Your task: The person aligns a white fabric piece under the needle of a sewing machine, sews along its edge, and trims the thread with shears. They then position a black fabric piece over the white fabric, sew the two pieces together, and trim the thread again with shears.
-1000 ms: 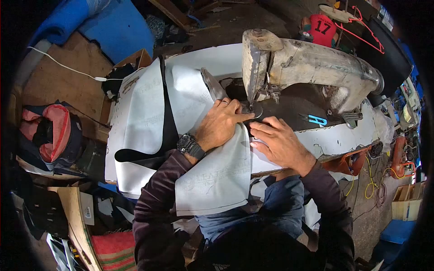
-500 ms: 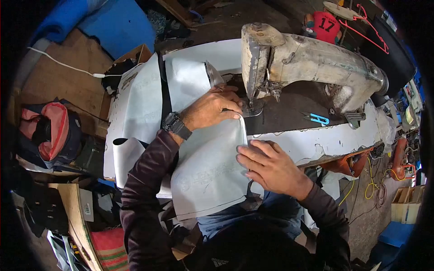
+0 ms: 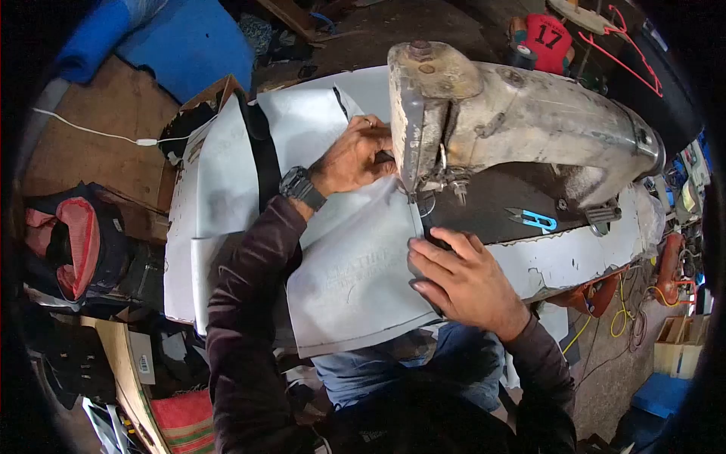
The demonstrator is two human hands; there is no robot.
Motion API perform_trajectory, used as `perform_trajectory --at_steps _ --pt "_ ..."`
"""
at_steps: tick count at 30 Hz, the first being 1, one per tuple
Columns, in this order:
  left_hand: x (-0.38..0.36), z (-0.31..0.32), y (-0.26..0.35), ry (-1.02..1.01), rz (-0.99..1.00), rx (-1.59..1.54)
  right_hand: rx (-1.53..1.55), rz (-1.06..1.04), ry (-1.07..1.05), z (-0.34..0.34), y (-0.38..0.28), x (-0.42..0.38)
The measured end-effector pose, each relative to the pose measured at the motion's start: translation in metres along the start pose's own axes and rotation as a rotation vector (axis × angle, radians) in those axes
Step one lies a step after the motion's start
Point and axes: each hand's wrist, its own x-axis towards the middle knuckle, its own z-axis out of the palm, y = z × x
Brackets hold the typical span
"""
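Note:
A whitish sheet with faint printed lettering (image 3: 355, 272) hangs over the table's front edge, its upper corner under the needle area of a worn sewing machine (image 3: 529, 106). My left hand (image 3: 355, 155), with a watch at the wrist, is at the sheet's upper part beside the machine head. Its fingers are bent, and the fingertips are partly hidden behind the head. My right hand (image 3: 469, 280) lies with fingers spread on the sheet's right edge. More pale material (image 3: 227, 181) with a black strip (image 3: 263, 151) lies left of my left hand.
Blue thread snips (image 3: 533, 219) lie on the machine bed right of the needle. The white table (image 3: 560, 253) has a chipped front edge. An open bag (image 3: 72, 242) is at the left. A person in a red shirt (image 3: 548, 45) is at the back.
The sheet's upper corner has moved in under the machine head. My left hand has shifted slightly up and left in view, its fingertips now behind the head. The whole view has shifted somewhat.

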Motion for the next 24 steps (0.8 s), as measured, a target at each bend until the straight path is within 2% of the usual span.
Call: perform_trajectory --at_steps 2,7,24 --pt "0.004 -0.006 -0.005 -0.040 0.035 0.206 -0.012 0.006 0.001 0.002 0.000 -0.002" --pt "0.016 -0.005 -0.020 -0.008 0.216 0.359 0.012 0.063 -0.035 0.000 -0.001 0.003" --pt "0.023 -0.006 -0.025 -0.044 0.111 0.200 0.019 0.097 -0.063 -0.002 -0.002 0.008"
